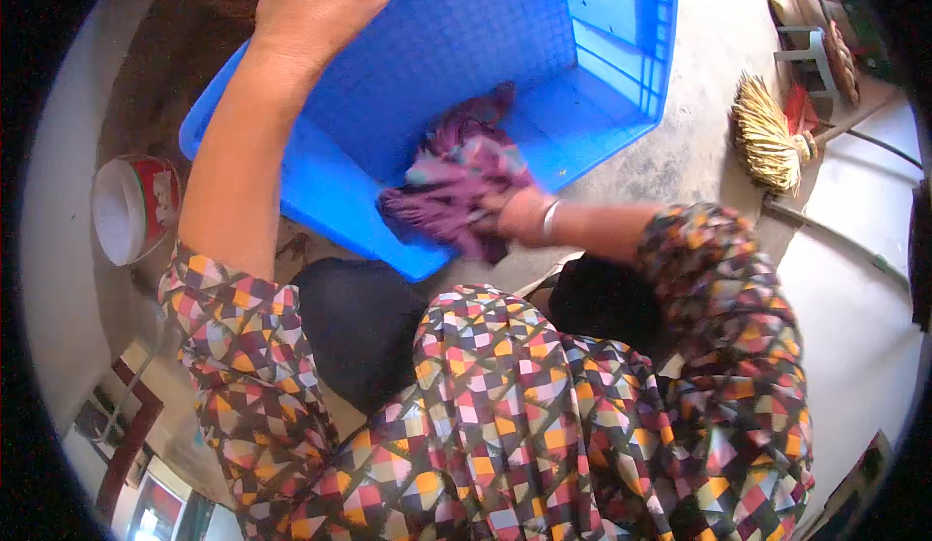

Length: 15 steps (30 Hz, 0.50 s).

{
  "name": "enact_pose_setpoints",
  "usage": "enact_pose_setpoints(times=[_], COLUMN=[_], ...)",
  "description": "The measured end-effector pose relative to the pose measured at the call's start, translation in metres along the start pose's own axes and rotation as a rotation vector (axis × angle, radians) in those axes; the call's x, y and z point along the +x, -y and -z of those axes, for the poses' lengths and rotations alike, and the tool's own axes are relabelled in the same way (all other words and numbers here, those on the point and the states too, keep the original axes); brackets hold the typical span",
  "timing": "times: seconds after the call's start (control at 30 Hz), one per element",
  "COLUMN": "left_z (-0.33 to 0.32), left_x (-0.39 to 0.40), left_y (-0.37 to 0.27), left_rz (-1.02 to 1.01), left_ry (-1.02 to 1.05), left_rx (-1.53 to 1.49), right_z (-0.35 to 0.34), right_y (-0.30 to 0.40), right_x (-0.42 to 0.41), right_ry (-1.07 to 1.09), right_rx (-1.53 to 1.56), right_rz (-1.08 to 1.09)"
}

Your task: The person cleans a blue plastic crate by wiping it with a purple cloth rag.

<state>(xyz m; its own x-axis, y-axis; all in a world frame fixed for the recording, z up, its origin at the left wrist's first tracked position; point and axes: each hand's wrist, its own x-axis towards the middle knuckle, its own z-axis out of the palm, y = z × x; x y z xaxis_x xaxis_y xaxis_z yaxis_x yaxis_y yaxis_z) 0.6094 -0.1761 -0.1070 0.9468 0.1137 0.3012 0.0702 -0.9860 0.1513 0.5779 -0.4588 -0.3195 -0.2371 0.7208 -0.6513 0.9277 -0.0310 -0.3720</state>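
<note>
A blue plastic crate (611,104) is tipped on its side, with its opening towards me and dirt marks inside. At the top edge of the view, my left hand (328,2) grips the crate's upper rim, its thumb on the inner side and its other fingers hidden. My right hand (513,217), blurred and with a silver bangle at the wrist, holds a bunched purple patterned cloth (466,169). The cloth lies against the crate's lower inner wall and hangs partly over its near edge.
A red and white bucket (138,209) is at the left. On the right, a straw broom (768,137) rests on the concrete floor, with a stick (837,239) near it. Farther back is a white plastic stool (819,60). My dark-clad knees flank the crate's near edge.
</note>
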Motion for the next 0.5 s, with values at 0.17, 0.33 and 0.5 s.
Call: enact_pose_setpoints(times=[0.17,0.33,0.5], left_z=[-0.005,0.008,0.005], left_x=[0.008,-0.001,-0.006], left_y=[-0.001,-0.006,0.001], left_rz=[-0.005,0.041,0.077], left_ry=[0.001,-0.027,0.017], left_rx=[-0.051,-0.003,0.043], right_z=[-0.009,0.04,0.027], right_y=[-0.172,-0.123,-0.008], right_x=[-0.11,-0.086,0.074], right_ry=[0.113,-0.035,0.064], right_rx=[-0.115,0.131,0.148], right_rz=[-0.646,-0.409,0.057])
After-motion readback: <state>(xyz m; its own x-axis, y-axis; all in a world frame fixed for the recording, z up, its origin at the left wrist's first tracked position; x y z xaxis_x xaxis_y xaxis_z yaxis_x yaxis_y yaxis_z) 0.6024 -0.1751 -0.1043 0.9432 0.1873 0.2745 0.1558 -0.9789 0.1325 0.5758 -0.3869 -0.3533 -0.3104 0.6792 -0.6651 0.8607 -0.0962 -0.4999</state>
